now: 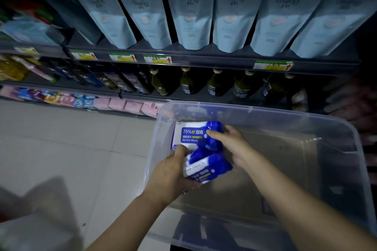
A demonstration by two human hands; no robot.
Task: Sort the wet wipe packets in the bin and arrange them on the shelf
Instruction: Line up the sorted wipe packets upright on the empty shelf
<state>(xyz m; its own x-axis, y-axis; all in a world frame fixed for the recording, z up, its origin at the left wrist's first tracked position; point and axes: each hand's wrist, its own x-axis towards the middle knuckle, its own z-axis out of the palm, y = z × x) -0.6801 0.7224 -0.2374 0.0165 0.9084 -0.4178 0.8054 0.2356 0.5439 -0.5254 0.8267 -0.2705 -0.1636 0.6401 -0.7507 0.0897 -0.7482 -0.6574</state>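
Clear plastic bin under both hands; packets held just inside its wall, on left hand's side. Left hand: fingers curled round lower packets (blue-white). Right hand: pinches top packet (label "75% Alcohol Wipes"), thumb on face, fingers behind. Beyond hands: shelf, pale blue pouches, dark bottles one tier lower.

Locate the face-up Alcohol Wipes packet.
Head view, centre: the packet is at the clear bin's far-left corner, its right end pinched by the right hand, above the blue packets the left hand holds.
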